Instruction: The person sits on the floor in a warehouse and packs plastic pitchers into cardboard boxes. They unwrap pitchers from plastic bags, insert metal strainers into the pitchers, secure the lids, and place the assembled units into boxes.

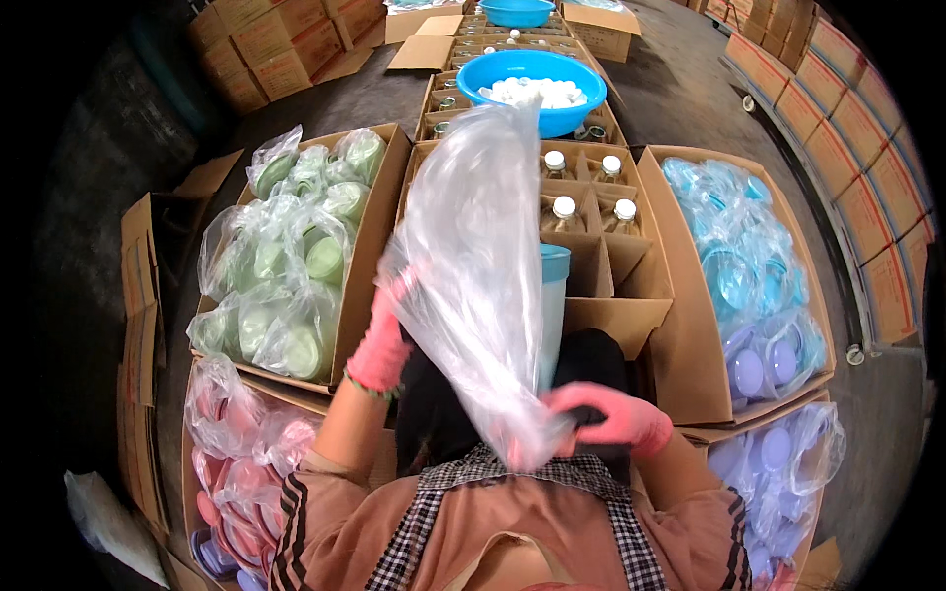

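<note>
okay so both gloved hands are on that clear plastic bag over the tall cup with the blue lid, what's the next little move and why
Probably draw the clear bag down over the tall cup. The left hand grips the bag's upper edge, the right hand pinches its lower end, and the bag already hangs in front of the cup, covering most of it. Whether the cup is inside yet cannot be told.

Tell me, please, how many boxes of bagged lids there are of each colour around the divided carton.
Green lids box: 1
Pink lids box: 1
Blue lids box: 1
Purple lids box: 1
Total: 4 boxes around the divided carton.
</note>
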`<move>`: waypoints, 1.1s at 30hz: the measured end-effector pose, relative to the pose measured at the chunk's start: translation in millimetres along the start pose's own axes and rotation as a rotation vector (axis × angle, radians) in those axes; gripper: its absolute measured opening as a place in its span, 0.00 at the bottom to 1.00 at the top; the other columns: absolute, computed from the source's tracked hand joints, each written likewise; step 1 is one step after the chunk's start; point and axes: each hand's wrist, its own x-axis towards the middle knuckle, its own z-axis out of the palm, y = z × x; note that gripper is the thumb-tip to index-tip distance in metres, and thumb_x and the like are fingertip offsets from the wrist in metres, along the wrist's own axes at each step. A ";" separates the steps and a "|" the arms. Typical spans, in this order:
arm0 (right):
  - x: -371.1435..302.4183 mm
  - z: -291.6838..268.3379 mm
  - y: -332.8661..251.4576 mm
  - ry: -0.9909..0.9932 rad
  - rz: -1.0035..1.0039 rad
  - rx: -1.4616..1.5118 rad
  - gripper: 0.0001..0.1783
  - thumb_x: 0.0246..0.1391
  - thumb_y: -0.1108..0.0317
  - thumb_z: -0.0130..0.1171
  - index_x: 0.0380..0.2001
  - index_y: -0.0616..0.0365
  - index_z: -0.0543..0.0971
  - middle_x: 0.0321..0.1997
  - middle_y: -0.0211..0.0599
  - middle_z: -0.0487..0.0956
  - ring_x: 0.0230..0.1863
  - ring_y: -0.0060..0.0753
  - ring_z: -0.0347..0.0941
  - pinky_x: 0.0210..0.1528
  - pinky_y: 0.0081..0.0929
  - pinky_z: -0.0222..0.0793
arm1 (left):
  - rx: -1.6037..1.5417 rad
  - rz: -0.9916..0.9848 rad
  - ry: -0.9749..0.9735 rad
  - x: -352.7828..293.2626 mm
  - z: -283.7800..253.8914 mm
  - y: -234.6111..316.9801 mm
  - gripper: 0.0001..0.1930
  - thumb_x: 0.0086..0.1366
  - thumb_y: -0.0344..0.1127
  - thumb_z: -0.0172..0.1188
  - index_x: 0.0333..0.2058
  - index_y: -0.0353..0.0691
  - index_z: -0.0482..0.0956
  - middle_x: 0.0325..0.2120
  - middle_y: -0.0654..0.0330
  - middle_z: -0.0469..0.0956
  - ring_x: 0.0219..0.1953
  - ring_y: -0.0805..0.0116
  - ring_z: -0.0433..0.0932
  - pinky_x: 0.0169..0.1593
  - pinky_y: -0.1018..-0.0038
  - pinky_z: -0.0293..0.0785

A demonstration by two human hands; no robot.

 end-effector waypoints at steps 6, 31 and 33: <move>33.4 -69.6 4.0 0.568 -0.337 -1.519 0.10 0.47 0.68 0.44 0.16 0.54 0.58 0.15 0.34 0.60 0.22 0.37 0.60 0.37 0.31 0.59 | -0.158 0.322 0.039 75.5 3.6 15.0 0.25 0.56 0.47 0.51 0.48 0.37 0.63 0.40 0.56 0.69 0.39 0.66 0.71 0.41 0.71 0.71; 71.5 -148.7 141.6 0.021 0.326 -1.294 0.20 0.52 0.61 0.38 0.45 0.59 0.67 0.53 0.40 0.65 0.54 0.33 0.59 0.57 0.28 0.51 | 1.673 0.193 -0.792 -63.8 3.6 -65.0 0.18 0.43 0.29 0.60 0.36 0.37 0.71 0.29 0.51 0.72 0.31 0.50 0.71 0.39 0.65 0.68; 85.8 -148.7 155.4 -0.089 0.175 -1.384 0.20 0.53 0.63 0.34 0.46 0.58 0.66 0.55 0.38 0.63 0.56 0.29 0.57 0.58 0.26 0.49 | 1.336 0.280 -0.590 -80.0 15.8 -73.9 0.16 0.45 0.28 0.60 0.36 0.36 0.70 0.29 0.52 0.72 0.33 0.53 0.72 0.39 0.68 0.67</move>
